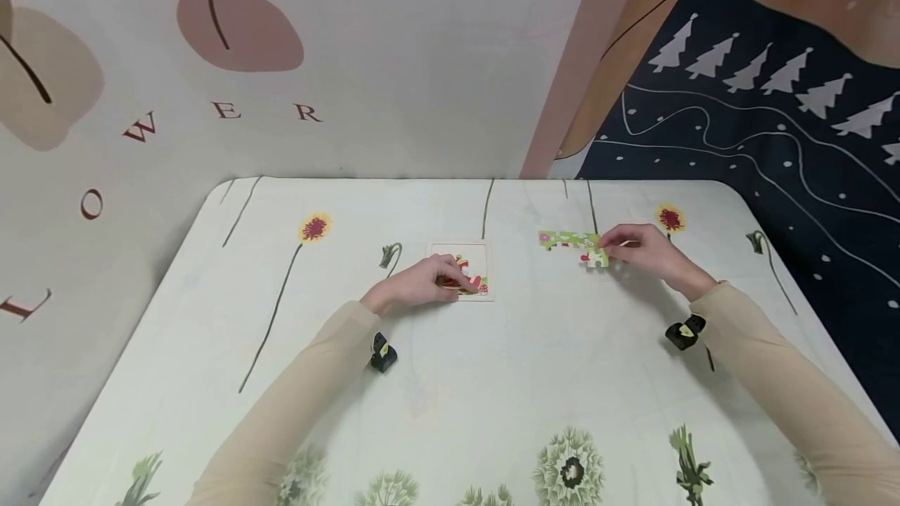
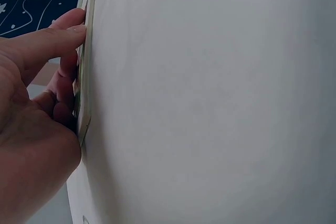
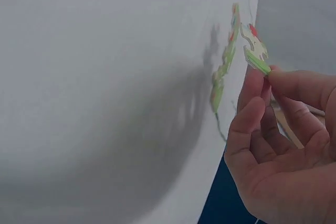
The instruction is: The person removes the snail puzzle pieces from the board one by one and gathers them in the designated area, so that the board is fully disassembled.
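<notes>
My left hand point(image 1: 429, 279) rests on a small square puzzle board point(image 1: 490, 268) with a pale border and a red, green and yellow picture. Its fingers touch the board's face and cover much of the picture; the left wrist view shows the board's thin edge point(image 2: 88, 77). Between thumb and fingertips, my right hand point(image 1: 650, 252) pinches a green and white jigsaw piece point(image 3: 255, 48) with a red patch. In the right wrist view that piece is held up off the tabletop, beside a joined strip of green puzzle pieces point(image 1: 566, 239) lying on the cloth.
A white cloth point(image 1: 450, 381) printed with flowers and stems covers the table. Behind it hangs a pale printed curtain point(image 1: 422, 84). Dark blue fabric with white trees point(image 1: 703, 123) stands along the right side. Each wrist wears a small black camera point(image 1: 383, 352).
</notes>
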Demonstrator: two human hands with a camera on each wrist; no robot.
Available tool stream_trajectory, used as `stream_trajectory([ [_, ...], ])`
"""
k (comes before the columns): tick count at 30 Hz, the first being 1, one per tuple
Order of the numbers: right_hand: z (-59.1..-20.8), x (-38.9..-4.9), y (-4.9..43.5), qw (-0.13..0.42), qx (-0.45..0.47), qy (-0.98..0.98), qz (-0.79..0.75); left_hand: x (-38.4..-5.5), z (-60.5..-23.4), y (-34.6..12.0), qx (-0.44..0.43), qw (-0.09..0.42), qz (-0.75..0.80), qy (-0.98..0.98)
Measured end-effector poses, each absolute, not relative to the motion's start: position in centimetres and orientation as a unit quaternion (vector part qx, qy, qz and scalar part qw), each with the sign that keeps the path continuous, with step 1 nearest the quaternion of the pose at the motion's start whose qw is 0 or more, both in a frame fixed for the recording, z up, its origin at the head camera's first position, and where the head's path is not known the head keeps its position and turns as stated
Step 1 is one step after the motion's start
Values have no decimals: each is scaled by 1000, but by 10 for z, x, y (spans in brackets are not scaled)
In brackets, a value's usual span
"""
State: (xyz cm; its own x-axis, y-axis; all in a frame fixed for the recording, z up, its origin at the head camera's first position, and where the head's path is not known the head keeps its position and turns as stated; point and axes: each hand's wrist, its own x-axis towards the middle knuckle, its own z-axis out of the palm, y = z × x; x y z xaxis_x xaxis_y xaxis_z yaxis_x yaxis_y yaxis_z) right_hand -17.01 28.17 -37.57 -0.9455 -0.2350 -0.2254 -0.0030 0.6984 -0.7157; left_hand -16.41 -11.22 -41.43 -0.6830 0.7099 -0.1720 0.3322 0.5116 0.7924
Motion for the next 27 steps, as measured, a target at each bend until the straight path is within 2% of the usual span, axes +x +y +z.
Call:
stream_trajectory([
  [14,-393,-178,289,174,-22,896,-408,-164,-418,-112,296,258,395,831],
  [27,-397,-178,288,155,-22,902,-402,-164,-416,-112,296,257,392,832],
])
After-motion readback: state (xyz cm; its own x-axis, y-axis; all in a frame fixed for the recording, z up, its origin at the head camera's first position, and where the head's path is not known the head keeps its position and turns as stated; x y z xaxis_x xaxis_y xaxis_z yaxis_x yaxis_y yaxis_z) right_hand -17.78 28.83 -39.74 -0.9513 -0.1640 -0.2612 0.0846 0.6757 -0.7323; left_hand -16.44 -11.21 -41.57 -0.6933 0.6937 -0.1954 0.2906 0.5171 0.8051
